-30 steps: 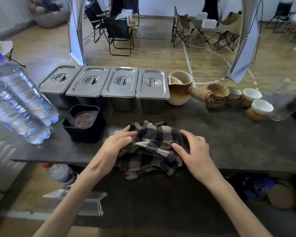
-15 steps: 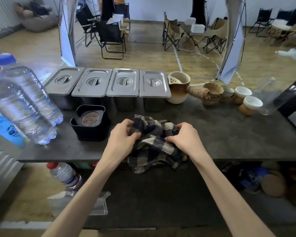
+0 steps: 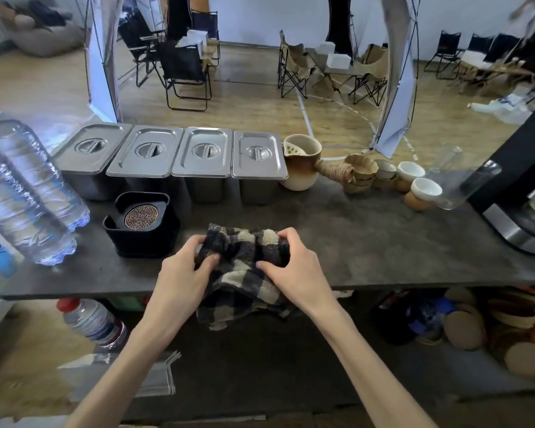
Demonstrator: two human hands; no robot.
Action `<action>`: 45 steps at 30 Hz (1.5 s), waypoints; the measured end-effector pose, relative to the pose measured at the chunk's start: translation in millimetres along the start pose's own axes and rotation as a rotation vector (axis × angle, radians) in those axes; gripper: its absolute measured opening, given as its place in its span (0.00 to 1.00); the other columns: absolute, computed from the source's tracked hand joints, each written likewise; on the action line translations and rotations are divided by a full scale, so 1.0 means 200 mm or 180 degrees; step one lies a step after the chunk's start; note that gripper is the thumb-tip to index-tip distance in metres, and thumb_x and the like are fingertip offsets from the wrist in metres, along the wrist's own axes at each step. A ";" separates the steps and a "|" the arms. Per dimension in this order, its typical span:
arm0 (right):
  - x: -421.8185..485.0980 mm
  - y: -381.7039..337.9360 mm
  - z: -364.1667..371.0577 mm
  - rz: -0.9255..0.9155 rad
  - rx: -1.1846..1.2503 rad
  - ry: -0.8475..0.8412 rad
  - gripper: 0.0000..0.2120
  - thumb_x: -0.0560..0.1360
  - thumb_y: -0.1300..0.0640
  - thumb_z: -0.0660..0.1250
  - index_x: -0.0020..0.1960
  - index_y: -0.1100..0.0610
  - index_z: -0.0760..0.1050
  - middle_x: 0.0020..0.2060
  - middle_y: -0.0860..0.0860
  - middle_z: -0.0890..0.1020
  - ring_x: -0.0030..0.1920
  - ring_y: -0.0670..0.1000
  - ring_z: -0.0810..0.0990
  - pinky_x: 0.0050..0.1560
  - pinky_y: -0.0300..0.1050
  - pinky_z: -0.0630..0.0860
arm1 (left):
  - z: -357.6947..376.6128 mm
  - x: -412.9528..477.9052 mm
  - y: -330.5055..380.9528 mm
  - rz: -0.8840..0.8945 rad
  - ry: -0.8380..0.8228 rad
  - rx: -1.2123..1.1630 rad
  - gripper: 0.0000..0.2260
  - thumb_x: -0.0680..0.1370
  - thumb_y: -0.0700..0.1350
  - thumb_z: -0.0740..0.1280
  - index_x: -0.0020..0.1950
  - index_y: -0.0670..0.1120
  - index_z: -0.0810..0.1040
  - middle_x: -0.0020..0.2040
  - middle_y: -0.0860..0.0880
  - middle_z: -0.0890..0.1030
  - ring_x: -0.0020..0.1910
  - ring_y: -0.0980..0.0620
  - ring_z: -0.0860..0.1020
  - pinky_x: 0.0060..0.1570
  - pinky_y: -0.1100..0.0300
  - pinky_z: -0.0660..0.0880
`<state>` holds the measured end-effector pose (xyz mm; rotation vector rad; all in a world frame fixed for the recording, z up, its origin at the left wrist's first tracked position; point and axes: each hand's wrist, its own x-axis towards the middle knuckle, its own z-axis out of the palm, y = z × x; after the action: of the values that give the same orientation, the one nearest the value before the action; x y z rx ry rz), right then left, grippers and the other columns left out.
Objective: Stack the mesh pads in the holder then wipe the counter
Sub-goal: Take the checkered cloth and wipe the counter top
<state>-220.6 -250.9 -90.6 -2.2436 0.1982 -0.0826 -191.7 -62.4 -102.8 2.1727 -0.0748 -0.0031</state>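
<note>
Mesh pads [image 3: 140, 216] sit stacked in the black holder [image 3: 142, 230], left of the cloth; stacking step judged done. Change over the last second: flat, open hands on the checked cloth [image 3: 241, 273] are now curled, bunching it. Left hand [image 3: 184, 274]: fingers closed on the cloth's left fold. Right hand [image 3: 294, 270]: fingers pinching the right fold. Cloth lies between both hands at the worktop [image 3: 368, 242] front edge, partly overhanging. Wiping looks imminent.
</note>
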 end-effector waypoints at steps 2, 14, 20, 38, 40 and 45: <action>-0.06 0.01 0.02 -0.0123 -0.0146 0.0029 0.19 0.70 0.48 0.72 0.57 0.43 0.67 0.51 0.44 0.81 0.52 0.46 0.79 0.53 0.47 0.78 | 0.01 -0.03 -0.02 0.0012 0.0113 0.0145 0.12 0.77 0.46 0.67 0.61 0.54 0.76 0.46 0.52 0.83 0.47 0.53 0.81 0.48 0.55 0.78; -0.30 0.24 -0.10 0.0253 0.0825 0.0213 0.13 0.66 0.56 0.77 0.47 0.46 0.78 0.40 0.40 0.84 0.41 0.38 0.82 0.42 0.35 0.79 | 0.13 -0.34 -0.11 -0.0381 0.0229 -0.0815 0.05 0.73 0.44 0.73 0.45 0.53 0.81 0.42 0.58 0.85 0.42 0.59 0.82 0.44 0.63 0.77; -0.35 0.48 -0.06 0.0910 0.1177 -0.0024 0.18 0.61 0.56 0.80 0.48 0.48 0.78 0.42 0.45 0.85 0.44 0.43 0.83 0.52 0.52 0.80 | 0.31 -0.44 -0.22 -0.0546 0.0084 -0.0831 0.06 0.73 0.44 0.73 0.44 0.55 0.79 0.42 0.61 0.83 0.41 0.62 0.80 0.42 0.64 0.74; -0.14 1.16 0.43 0.1097 0.0727 -0.0129 0.28 0.70 0.50 0.74 0.67 0.53 0.70 0.61 0.48 0.77 0.63 0.50 0.74 0.61 0.50 0.74 | 0.85 -0.17 -0.84 -0.0582 -0.0579 -0.0582 0.08 0.76 0.46 0.70 0.42 0.57 0.75 0.38 0.54 0.79 0.37 0.62 0.75 0.42 0.59 0.71; -0.12 1.23 0.48 0.1085 0.0712 -0.0118 0.26 0.71 0.52 0.74 0.66 0.54 0.70 0.57 0.47 0.77 0.61 0.49 0.75 0.58 0.46 0.74 | 0.91 -0.15 -0.91 -0.0591 -0.0581 -0.0469 0.11 0.76 0.43 0.70 0.41 0.58 0.72 0.36 0.56 0.76 0.35 0.65 0.74 0.39 0.65 0.69; -0.10 1.38 0.61 0.1009 0.0473 -0.0042 0.22 0.70 0.52 0.74 0.61 0.49 0.71 0.53 0.44 0.77 0.58 0.47 0.76 0.57 0.44 0.74 | 1.02 -0.13 -1.07 -0.0834 -0.0658 -0.0352 0.05 0.76 0.46 0.69 0.47 0.51 0.73 0.37 0.56 0.77 0.38 0.58 0.76 0.33 0.72 0.69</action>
<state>-255.6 -325.6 -382.2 -2.0389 0.5203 0.0851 -213.5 -108.5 -394.7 2.0511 0.0906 -0.3732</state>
